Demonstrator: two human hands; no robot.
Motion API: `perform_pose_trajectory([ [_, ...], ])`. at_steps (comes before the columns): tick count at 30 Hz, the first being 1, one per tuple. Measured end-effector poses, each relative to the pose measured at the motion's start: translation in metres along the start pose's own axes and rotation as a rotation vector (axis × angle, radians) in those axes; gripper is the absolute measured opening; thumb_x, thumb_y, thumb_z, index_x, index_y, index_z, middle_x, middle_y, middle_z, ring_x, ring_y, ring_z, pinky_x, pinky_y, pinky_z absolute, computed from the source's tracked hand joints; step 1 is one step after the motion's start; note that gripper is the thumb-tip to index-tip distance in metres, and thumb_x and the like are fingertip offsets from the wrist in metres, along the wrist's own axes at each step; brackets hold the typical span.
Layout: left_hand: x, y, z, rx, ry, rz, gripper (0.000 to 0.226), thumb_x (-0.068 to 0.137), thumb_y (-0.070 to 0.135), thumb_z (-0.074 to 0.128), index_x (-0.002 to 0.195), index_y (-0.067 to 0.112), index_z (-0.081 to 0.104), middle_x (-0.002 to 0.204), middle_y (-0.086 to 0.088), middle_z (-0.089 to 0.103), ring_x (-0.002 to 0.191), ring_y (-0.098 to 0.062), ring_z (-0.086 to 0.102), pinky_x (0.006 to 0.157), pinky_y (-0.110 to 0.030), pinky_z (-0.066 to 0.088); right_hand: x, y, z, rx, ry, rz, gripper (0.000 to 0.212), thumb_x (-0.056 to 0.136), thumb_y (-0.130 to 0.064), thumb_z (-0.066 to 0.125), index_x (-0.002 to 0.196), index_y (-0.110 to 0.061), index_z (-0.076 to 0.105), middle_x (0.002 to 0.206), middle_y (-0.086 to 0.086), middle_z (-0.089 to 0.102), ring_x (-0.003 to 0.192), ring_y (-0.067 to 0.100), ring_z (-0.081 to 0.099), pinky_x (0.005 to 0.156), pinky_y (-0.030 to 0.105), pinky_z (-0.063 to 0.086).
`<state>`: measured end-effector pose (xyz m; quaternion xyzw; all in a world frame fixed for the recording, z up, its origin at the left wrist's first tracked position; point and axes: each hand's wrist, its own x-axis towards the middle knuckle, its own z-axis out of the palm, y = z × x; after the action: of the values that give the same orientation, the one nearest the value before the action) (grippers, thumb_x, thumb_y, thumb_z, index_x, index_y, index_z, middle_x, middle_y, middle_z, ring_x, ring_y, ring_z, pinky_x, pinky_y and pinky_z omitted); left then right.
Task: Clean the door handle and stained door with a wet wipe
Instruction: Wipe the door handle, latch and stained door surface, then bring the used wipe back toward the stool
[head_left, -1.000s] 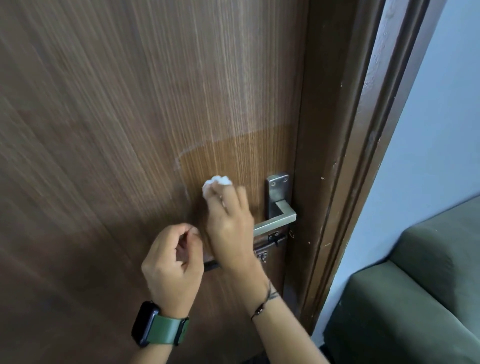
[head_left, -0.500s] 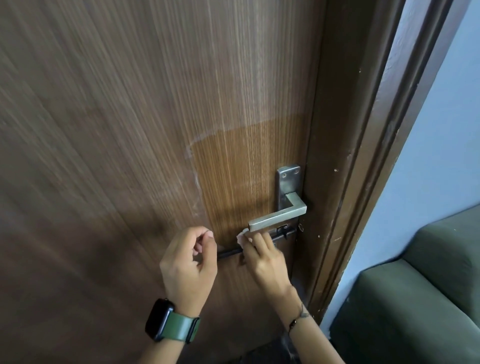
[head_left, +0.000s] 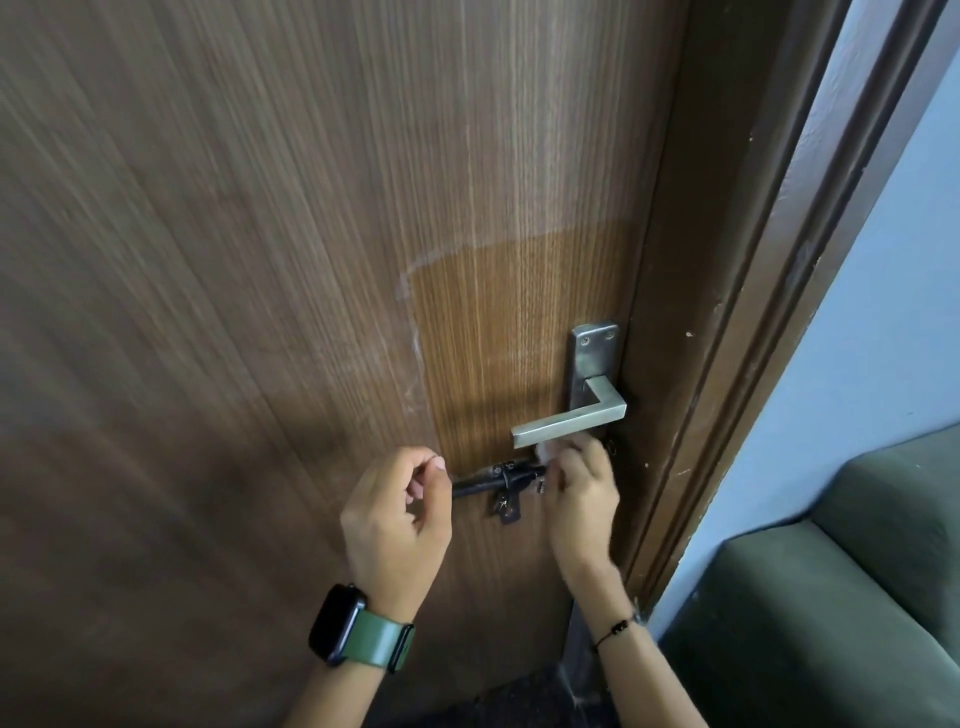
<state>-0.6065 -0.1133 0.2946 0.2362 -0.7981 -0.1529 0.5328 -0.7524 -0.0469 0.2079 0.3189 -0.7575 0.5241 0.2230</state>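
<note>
A brown wooden door (head_left: 260, 260) fills the view, with a darker wiped patch (head_left: 498, 322) left of the metal lever handle (head_left: 569, 423). My right hand (head_left: 582, 499) is closed around a white wet wipe (head_left: 550, 448), pressed just under the lever. Only a small part of the wipe shows. My left hand (head_left: 397, 519) is closed on the left end of a black sliding bolt (head_left: 498, 480) below the handle. A pale smear (head_left: 413, 338) edges the wiped patch.
The dark door frame (head_left: 727, 338) runs down the right of the door. Beyond it are a pale blue wall (head_left: 893, 286) and a green sofa (head_left: 841, 613) at the lower right.
My right hand came down from the door panel above the handle to below the lever and then shifted right under it. My left hand kept its hold on the bolt.
</note>
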Motion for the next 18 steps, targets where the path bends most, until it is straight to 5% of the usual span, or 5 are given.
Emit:
perform_pose_trajectory([
  [5, 0.002, 0.001, -0.005, 0.004, 0.018, -0.016, 0.023, 0.082, 0.015, 0.051, 0.069, 0.002, 0.065, 0.057, 0.002, 0.054, 0.057, -0.011, 0.043, 0.055, -0.014, 0.035, -0.017, -0.051, 0.005, 0.203, -0.055, 0.036, 0.018, 0.075, 0.013, 0.067, 0.088, 0.001, 0.071, 0.093, 0.010, 0.066, 0.089, 0.011, 0.061, 0.078, 0.024, 0.052],
  [12, 0.010, 0.003, -0.024, -0.032, -0.025, -0.129, 0.022, 0.080, 0.019, 0.047, 0.071, 0.006, 0.063, 0.063, 0.007, 0.055, 0.054, -0.007, 0.041, 0.054, -0.013, 0.036, -0.011, -0.095, -0.013, 0.471, -0.230, 0.324, 0.025, 0.081, 0.007, 0.063, 0.093, -0.014, 0.071, 0.100, -0.004, 0.064, 0.097, 0.001, 0.060, 0.083, 0.005, 0.045],
  [18, 0.012, 0.003, -0.058, 0.027, -0.009, -0.182, 0.021, 0.080, 0.019, 0.045, 0.073, 0.009, 0.062, 0.067, 0.005, 0.060, 0.054, -0.005, 0.042, 0.054, -0.017, 0.039, -0.001, -0.129, -0.021, 0.631, -0.326, 0.244, 0.038, 0.080, 0.008, 0.063, 0.088, -0.029, 0.069, 0.104, -0.009, 0.066, 0.099, -0.005, 0.060, 0.083, 0.008, 0.048],
])
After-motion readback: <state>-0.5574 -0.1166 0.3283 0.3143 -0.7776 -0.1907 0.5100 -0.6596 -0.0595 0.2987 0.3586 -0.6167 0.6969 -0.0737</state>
